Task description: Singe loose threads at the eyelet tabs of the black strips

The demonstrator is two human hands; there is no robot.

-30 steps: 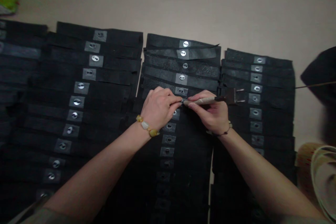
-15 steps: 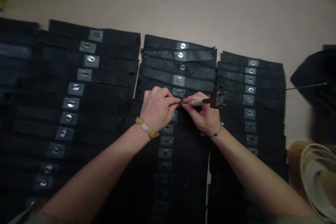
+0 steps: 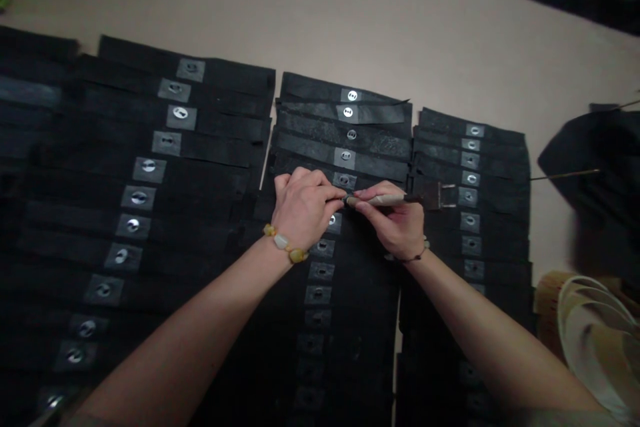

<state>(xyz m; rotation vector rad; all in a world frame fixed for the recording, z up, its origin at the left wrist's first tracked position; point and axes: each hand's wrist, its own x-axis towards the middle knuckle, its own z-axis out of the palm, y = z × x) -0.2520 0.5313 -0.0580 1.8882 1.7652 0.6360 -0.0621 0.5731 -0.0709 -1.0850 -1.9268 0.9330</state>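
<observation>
My left hand (image 3: 305, 200), with a beaded bracelet at the wrist, lies over the middle column of overlapping black fabric pieces (image 3: 320, 143). Its thumb and forefinger pinch together at a small dark part that I cannot make out. Facing it, my right hand (image 3: 397, 217) grips a pale-handled tool (image 3: 383, 200) whose dark block end with two metal prongs sticks out to the right. The tool's other end meets my left fingertips. Round metal discs (image 3: 345, 155) sit on square patches down the column, one close above my fingers.
More overlapping black pieces (image 3: 200, 167) lie on the left, and another column (image 3: 500, 160) on the right. A pale table (image 3: 240, 7) shows behind. Coiled pale strips (image 3: 575, 320) and a dark bundle (image 3: 575, 147) are at the right, with a thin rod (image 3: 565, 175).
The tool has swung in my right hand: its pronged end is farther right and slightly lower, showing more handle. My left hand keeps its pinch. The whole view has shifted slightly.
</observation>
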